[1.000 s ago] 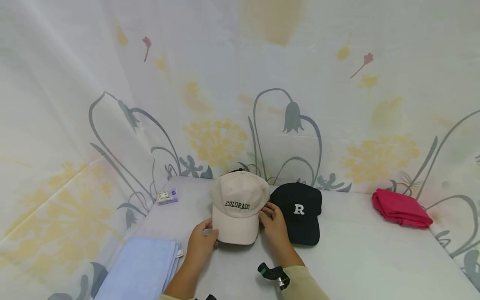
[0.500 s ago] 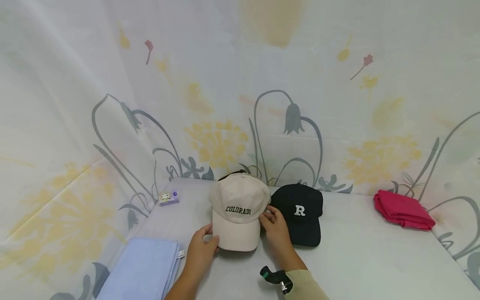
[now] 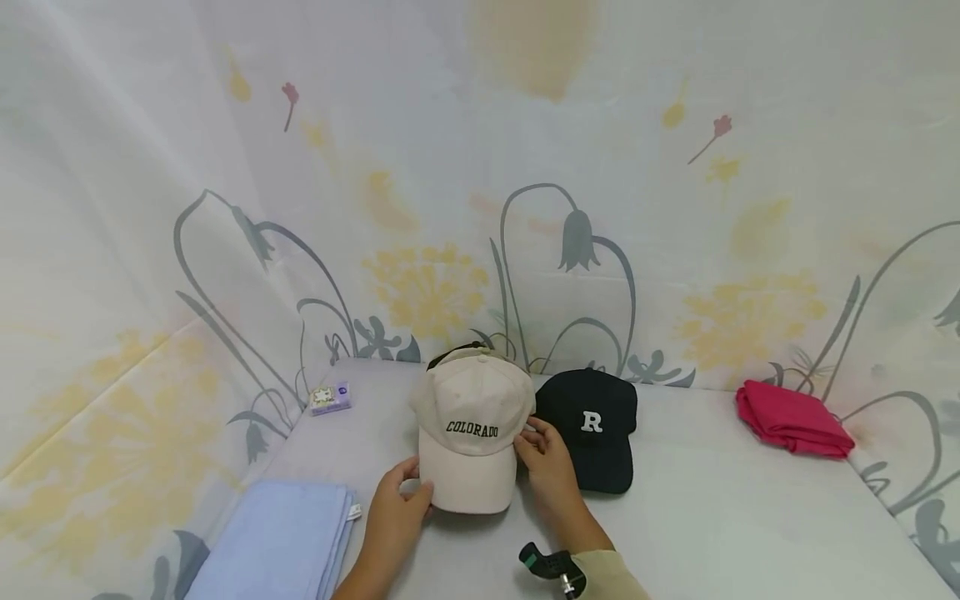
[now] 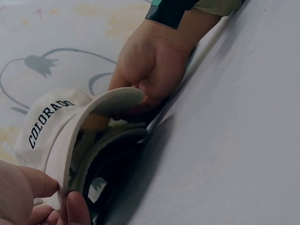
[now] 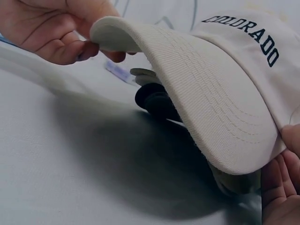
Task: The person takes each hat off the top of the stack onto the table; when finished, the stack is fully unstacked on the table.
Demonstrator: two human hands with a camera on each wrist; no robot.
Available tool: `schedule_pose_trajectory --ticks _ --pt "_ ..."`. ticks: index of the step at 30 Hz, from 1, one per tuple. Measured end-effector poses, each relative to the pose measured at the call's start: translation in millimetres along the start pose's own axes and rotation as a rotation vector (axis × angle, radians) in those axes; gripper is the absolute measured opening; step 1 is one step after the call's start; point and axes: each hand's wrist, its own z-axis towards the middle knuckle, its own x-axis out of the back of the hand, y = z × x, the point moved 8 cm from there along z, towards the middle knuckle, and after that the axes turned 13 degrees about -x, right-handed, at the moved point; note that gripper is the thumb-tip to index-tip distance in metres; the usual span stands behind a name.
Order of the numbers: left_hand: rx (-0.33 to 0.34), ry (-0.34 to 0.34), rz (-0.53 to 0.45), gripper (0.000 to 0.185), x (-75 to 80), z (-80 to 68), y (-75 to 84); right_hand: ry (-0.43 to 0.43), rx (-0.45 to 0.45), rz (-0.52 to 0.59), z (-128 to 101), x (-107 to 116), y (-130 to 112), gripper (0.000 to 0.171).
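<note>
Beige cap (image 3: 471, 429) with COLORADO stitched across its front sits at the middle of the counter (image 3: 712, 525), and I see its brim raised off the surface in both wrist views, with something dark showing beneath it that I cannot make out. Around the scene I see a pale floral curtain (image 3: 480, 167) draped behind and to the sides. On the near left of the counter lies a folded light blue towel (image 3: 277, 546). Just beside the beige cap, on its right, rests a black cap (image 3: 592, 425) marked with a white R. Well apart at the far right edge I see a folded pink cloth (image 3: 791, 419). My left hand (image 3: 393, 512) holds the left edge of the brim, its fingers (image 5: 70, 49) curled under and thumb on top. My right hand (image 3: 547, 467) grips the right edge of the brim the same way, fingers (image 4: 154, 89) curled around it, lying between the two caps. A small purple and white packet (image 3: 330, 398) lies at the far left corner of the counter, near the curtain.
</note>
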Motion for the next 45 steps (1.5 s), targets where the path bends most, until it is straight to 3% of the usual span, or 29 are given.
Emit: schedule_pose_trajectory --ticks 24,36,45 --pt "0.022 -0.017 -0.019 0.054 -1.4 -29.8 15.1 -0.009 -0.006 0.031 -35 18 -12 0.046" --pt "0.02 -0.077 -0.115 0.051 -21.0 -41.2 23.1 0.016 0.006 0.071 -54 43 -23 0.048" --pt "0.019 -0.148 -0.126 0.054 -37.0 -43.4 32.4 0.045 0.007 0.053 -64 65 -25 0.047"
